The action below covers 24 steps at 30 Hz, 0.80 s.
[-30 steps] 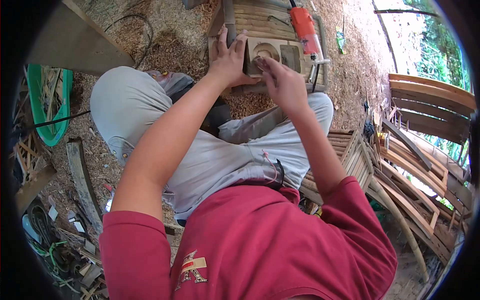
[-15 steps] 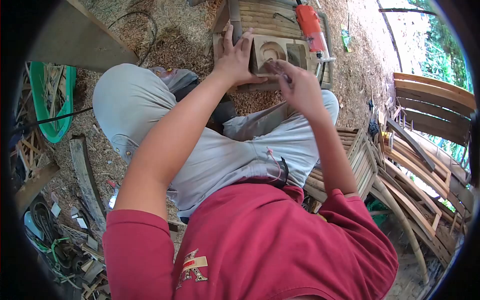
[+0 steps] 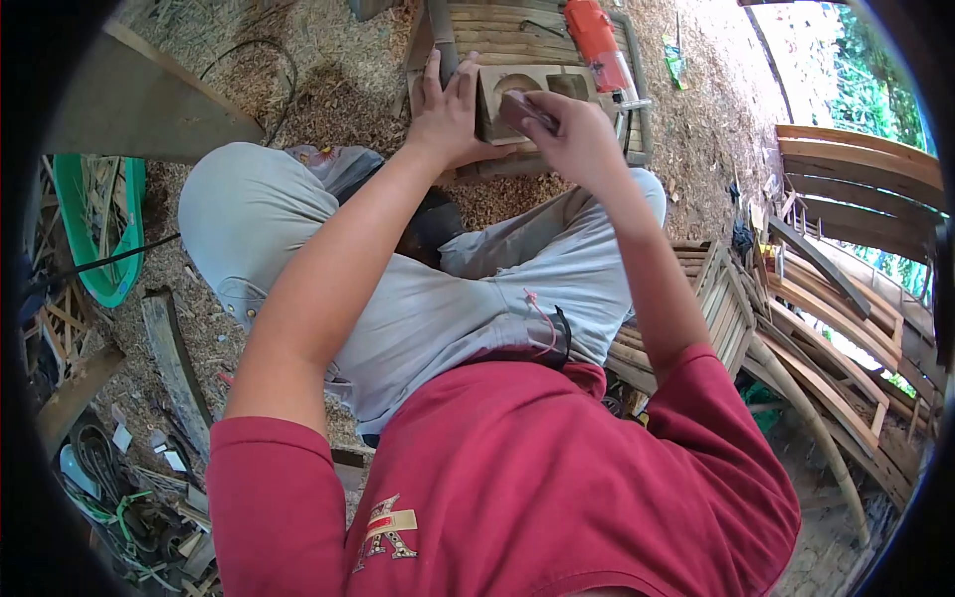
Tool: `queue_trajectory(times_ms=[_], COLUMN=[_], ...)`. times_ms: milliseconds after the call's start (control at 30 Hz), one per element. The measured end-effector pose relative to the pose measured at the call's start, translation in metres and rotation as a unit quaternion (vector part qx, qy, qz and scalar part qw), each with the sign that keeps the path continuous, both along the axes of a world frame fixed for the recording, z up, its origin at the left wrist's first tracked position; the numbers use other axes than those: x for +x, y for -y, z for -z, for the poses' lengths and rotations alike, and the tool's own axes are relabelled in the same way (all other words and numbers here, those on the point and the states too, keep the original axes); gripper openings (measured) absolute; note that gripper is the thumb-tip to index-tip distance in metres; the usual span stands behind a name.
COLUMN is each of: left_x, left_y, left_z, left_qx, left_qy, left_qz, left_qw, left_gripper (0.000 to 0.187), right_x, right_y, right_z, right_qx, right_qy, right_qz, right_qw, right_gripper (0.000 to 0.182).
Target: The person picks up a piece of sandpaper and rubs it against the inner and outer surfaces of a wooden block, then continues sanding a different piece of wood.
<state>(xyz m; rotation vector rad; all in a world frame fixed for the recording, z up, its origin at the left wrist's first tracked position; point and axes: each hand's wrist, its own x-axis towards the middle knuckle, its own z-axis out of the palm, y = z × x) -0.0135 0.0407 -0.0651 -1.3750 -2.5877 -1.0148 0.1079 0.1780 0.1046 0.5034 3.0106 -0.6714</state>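
A pale wooden block (image 3: 494, 78) with a round hollow and a squarish hollow lies on a low bamboo-slat bench (image 3: 497, 30). My left hand (image 3: 448, 117) rests at the block's left end, fingers spread, thumb along the near edge. Between my right fingers and thumb is a small brown piece (image 3: 518, 111), perhaps folded sandpaper; my right hand (image 3: 575, 134) holds it over the near side of the round hollow. An orange power tool (image 3: 595, 45) lies on the bench to the right of the block.
Wood shavings (image 3: 348, 70) cover the ground around my crossed legs. A green tub (image 3: 75, 219) with sticks stands at the left, near a wide board (image 3: 169, 99). Stacked wooden frames (image 3: 836, 318) and a bamboo seat (image 3: 696, 298) are at the right. A black cable runs at upper left.
The view has shifted slightly. My right hand has turned and lifted a little, so the brown piece in it shows more clearly. My left hand stays at the block's left end.
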Motion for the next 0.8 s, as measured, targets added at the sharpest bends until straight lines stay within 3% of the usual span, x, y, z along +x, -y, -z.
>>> queue_trajectory(times_ms=[133, 233, 367, 567, 700, 800], left_x=[-0.001, 0.000, 0.001, -0.001, 0.001, 0.004], left_y=[0.003, 0.002, 0.003, 0.002, 0.003, 0.004], left_z=[-0.006, -0.008, -0.011, -0.018, -0.004, -0.006], left_qx=[-0.028, -0.030, -0.035, -0.071, -0.001, -0.001], left_qy=[0.008, 0.021, 0.053, 0.029, 0.032, 0.026], left_qz=[0.012, 0.012, 0.006, 0.001, 0.010, 0.018], left_qw=[1.000, 0.999, 0.998, 0.997, 0.999, 1.000], left_gripper=[0.153, 0.154, 0.154, 0.153, 0.155, 0.154], right_x=[-0.009, -0.002, 0.016, -0.004, 0.019, 0.012], right_y=[0.018, 0.014, 0.015, 0.029, 0.015, 0.012], right_z=[0.019, 0.025, 0.009, 0.045, 0.015, 0.013], right_qx=[0.058, 0.001, 0.034, 0.028, 0.012, 0.003], right_qy=[-0.091, -0.131, -0.055, -0.180, -0.063, -0.064], right_qz=[0.026, 0.028, -0.022, 0.065, 0.002, 0.003], right_qw=[0.994, 0.991, 0.998, 0.981, 0.998, 0.998], right_gripper=[0.036, 0.034, 0.035, 0.037, 0.037, 0.037])
